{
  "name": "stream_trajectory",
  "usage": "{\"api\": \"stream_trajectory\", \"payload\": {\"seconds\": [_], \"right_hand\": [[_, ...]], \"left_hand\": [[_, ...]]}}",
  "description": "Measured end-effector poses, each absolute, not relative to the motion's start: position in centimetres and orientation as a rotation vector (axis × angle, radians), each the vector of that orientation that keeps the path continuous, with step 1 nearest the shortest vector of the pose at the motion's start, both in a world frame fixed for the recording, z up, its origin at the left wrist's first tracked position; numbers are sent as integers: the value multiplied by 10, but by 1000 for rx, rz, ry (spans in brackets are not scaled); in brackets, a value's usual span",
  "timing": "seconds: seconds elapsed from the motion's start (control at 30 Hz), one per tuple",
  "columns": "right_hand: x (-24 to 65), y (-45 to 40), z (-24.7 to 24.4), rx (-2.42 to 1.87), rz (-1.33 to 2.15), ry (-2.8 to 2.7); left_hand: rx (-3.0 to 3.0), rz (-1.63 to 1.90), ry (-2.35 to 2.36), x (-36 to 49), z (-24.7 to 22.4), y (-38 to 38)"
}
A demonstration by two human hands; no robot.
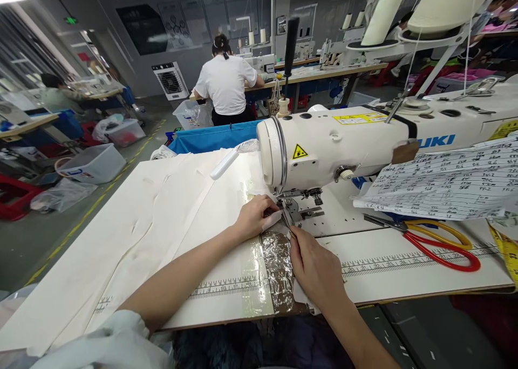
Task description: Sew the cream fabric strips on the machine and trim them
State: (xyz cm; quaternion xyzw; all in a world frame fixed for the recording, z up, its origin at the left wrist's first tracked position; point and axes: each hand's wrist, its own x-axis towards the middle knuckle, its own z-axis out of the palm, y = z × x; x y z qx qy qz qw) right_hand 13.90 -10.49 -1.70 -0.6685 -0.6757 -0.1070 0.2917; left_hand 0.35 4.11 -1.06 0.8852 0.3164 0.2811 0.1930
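My left hand [256, 217] has its fingers curled on a strip of white fabric [272, 220], just left of the needle area of a white sewing machine [315, 142]. In my right hand [315, 261] is a thin dark tool [286, 220], pinched and pointing at the presser foot; whether it is tweezers or small snips I cannot tell. Some light fabric hangs below my right palm. Under both hands lies brown, shiny tape [279, 272] on the white table [210, 299]. Large white fabric pieces [149, 212] spread over the left side.
Scissors [437, 239] with red and yellow handles lie right, near a yellow tape measure [505, 247] and handwritten sheets [441, 183]. A white-handled tool [224, 164] rests behind my left hand. Thread cones [435, 7] stand above. A person in white [226, 83] sits ahead.
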Motion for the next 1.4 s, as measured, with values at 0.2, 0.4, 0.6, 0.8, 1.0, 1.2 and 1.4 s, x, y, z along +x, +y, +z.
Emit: {"api": "stream_trajectory", "payload": {"seconds": [0.2,0.4,0.6,0.8,1.0,1.2,1.4], "right_hand": [[138,-106,-17,-1777,-262,-1765],[138,-105,-17,-1814,-239,-1759],[138,-104,-16,-1856,-255,-1779],[138,-108,-18,-1795,-279,-1736],[138,-107,-17,-1805,-260,-1738],[138,-104,-17,-1822,-314,-1791],[142,-126,-16,-1792,-232,-1733]], "left_hand": [[2338,833,946,5,-9,40],[2445,884,832,2,-13,40],[2718,864,740,2,-19,40],[2560,889,868,4,-17,38],[2464,902,849,4,-16,39],[2641,874,798,2,-18,40],[2937,565,641,-4,-2,30]]}}
